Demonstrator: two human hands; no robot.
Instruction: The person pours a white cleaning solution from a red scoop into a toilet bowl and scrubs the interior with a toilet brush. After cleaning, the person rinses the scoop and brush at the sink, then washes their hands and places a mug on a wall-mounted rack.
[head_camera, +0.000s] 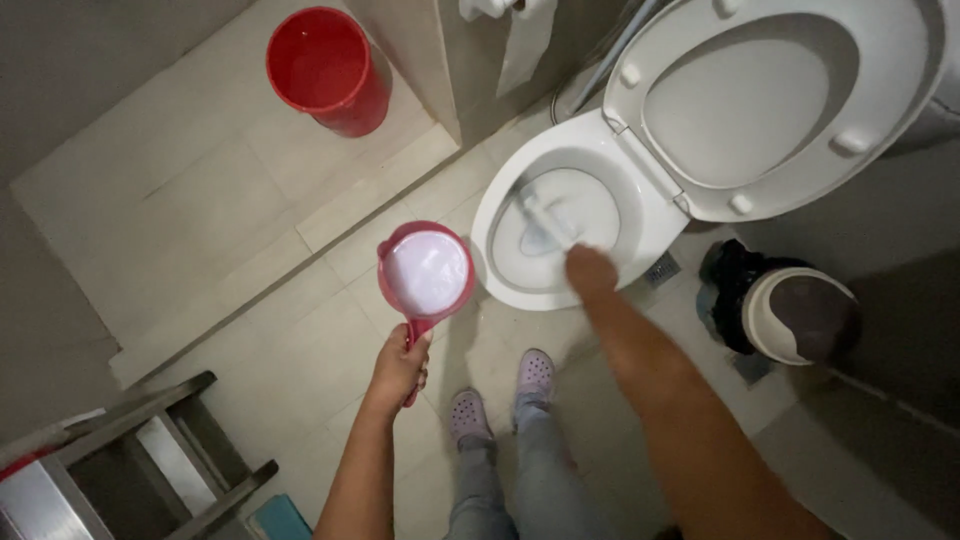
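My left hand (398, 366) grips the handle of a pink water dipper (426, 272) filled with whitish water, held level beside the toilet. My right hand (590, 270) is closed around the handle of a toilet brush (545, 220), blurred with motion, whose head is down inside the white toilet bowl (500, 265). The seat and lid (740, 100) stand raised. My feet in pale clogs (500, 395) stand on the tiled floor in front of the bowl.
A red bucket (330, 70) stands on a raised tiled step at the upper left. A small bin with a dark liner (795, 315) sits right of the toilet. A metal rack (130, 460) is at the lower left. A hose runs behind the toilet.
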